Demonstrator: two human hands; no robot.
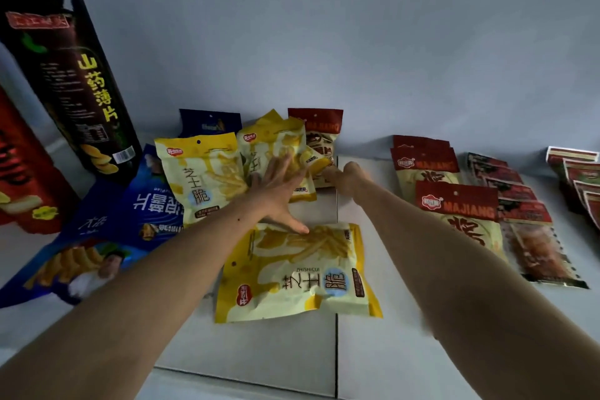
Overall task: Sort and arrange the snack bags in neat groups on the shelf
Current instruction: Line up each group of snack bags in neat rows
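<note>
Both arms are reaching in over the white shelf (pixel 259 351) here. The left hand (pixel 276 191) is spread flat, fingers straight, pressing against the front of a yellow fries bag (pixel 276 146) that stands leaning at the back, so that grip is released, nothing pinched. Its thumb hangs just over the top edge of another yellow fries bag (pixel 298 273) lying flat on the shelf, print facing away from the camera.

The right hand (pixel 349 177) is further in, fingers curled around the right edge of that same standing yellow bag, right in front of a red-topped Majiang bag (pixel 319 130) propped against the wall. It looks clenched on the bag's edge, though it's a bit blurry.

A third yellow bag (pixel 201 172) stands just left of the pressed one, with a dark blue bag (pixel 209 123) behind it. Bigger blue chip bags (pixel 107 234) lie flat on the left, beside a tall black tube (pixel 74 84) and a red tube (pixel 26 178).

Off to the right, well apart, there's a row of Majiang bags (pixel 454 204), then overlapping red meat-snack packs (pixel 519 208), and more red packs (pixel 581 178) at the far edge.
</note>
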